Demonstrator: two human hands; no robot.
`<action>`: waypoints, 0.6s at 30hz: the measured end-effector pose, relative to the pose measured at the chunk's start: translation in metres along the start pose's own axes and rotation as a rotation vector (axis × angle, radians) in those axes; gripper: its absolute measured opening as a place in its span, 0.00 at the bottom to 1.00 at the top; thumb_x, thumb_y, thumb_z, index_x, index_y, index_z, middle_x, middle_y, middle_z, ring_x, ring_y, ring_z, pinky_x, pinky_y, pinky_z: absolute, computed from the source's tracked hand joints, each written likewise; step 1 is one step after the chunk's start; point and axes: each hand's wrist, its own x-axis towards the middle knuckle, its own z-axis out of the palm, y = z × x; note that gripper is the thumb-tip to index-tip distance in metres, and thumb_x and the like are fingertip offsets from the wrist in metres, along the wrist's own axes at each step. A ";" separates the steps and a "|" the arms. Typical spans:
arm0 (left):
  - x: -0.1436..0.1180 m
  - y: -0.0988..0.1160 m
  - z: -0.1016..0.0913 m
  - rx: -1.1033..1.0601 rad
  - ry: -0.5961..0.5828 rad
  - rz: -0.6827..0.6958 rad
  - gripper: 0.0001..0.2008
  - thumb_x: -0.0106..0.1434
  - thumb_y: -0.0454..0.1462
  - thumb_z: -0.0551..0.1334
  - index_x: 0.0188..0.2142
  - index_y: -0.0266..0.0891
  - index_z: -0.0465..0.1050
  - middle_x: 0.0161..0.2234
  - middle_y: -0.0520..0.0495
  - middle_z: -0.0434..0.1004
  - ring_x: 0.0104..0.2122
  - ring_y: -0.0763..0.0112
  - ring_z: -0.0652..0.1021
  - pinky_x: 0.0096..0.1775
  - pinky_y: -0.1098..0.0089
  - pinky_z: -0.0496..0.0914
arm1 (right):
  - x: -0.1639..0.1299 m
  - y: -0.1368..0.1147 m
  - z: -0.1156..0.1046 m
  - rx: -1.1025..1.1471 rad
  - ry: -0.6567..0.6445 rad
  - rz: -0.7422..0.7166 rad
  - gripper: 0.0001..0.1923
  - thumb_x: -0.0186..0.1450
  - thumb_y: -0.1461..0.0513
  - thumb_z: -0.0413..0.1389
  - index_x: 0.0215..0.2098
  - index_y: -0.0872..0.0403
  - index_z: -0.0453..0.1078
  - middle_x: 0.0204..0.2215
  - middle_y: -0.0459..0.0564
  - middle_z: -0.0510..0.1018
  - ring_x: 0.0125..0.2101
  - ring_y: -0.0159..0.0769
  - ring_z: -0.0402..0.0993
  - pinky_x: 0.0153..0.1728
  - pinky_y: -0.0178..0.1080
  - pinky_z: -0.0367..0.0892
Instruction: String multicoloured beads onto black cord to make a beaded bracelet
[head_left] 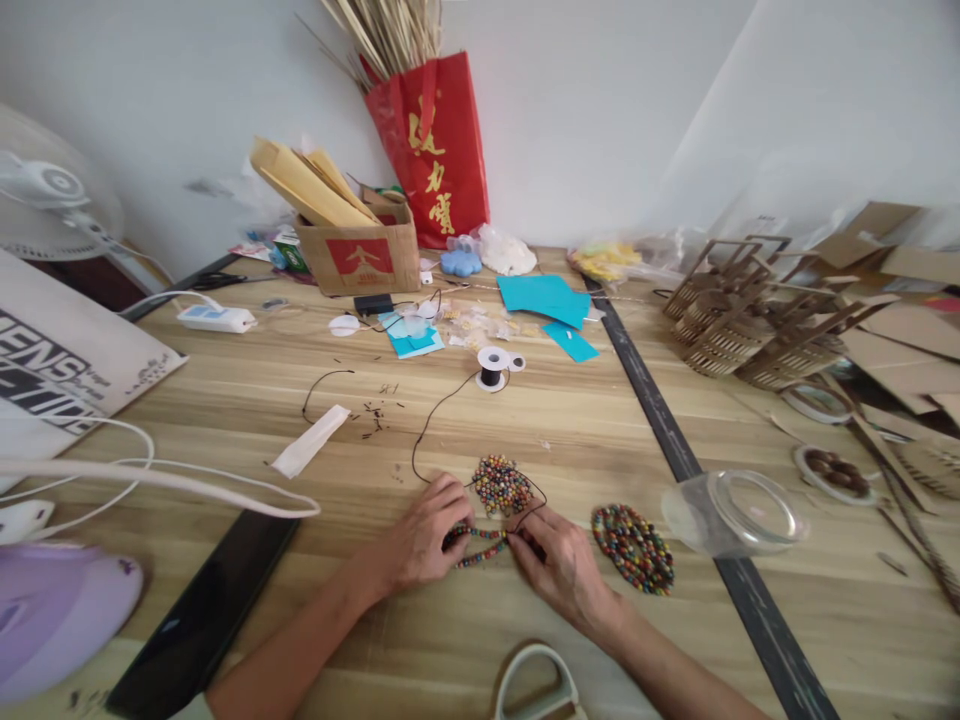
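Multicoloured beads form a strand (pixel 489 551) between the two hands, low over the wooden counter (pixel 420 650). Its two rows leave the curled fingers of the left hand (pixel 427 530), whose grip is closed around part of it, and meet at the fingertips of the right hand (pixel 562 560), held in a narrow pinch. Just beyond the hands lies a pile of loose beads (pixel 501 485); farther back stands a white spool (pixel 492 377), its black cord (pixel 421 437) running down to the left hand. Right of the right hand rests a bundle of strung beads (pixel 634 548), near a clear jar (pixel 731 513).
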 end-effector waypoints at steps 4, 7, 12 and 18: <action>0.000 0.001 0.000 0.012 -0.003 0.004 0.07 0.57 0.25 0.59 0.32 0.37 0.67 0.35 0.46 0.70 0.42 0.63 0.67 0.47 0.63 0.66 | 0.000 0.000 0.001 -0.010 0.007 0.003 0.07 0.65 0.67 0.51 0.31 0.53 0.69 0.28 0.48 0.75 0.28 0.34 0.72 0.29 0.33 0.64; 0.000 0.004 -0.003 0.030 -0.016 0.000 0.08 0.57 0.25 0.59 0.32 0.38 0.68 0.35 0.46 0.69 0.42 0.63 0.67 0.47 0.63 0.66 | -0.001 0.001 0.001 -0.002 0.007 -0.002 0.07 0.65 0.67 0.51 0.32 0.53 0.69 0.29 0.48 0.75 0.28 0.34 0.72 0.29 0.32 0.64; -0.001 0.007 -0.009 0.078 -0.049 0.003 0.07 0.57 0.26 0.59 0.32 0.38 0.67 0.36 0.46 0.69 0.43 0.63 0.67 0.47 0.63 0.66 | -0.001 0.001 0.001 0.003 -0.001 -0.006 0.07 0.66 0.67 0.51 0.32 0.53 0.69 0.29 0.49 0.75 0.29 0.33 0.72 0.30 0.32 0.65; -0.002 0.006 -0.012 0.195 -0.047 0.028 0.05 0.57 0.27 0.59 0.33 0.37 0.67 0.36 0.44 0.69 0.43 0.60 0.67 0.48 0.60 0.66 | -0.001 0.002 0.001 0.003 0.001 0.003 0.07 0.66 0.67 0.51 0.32 0.53 0.69 0.29 0.49 0.75 0.29 0.33 0.72 0.29 0.32 0.64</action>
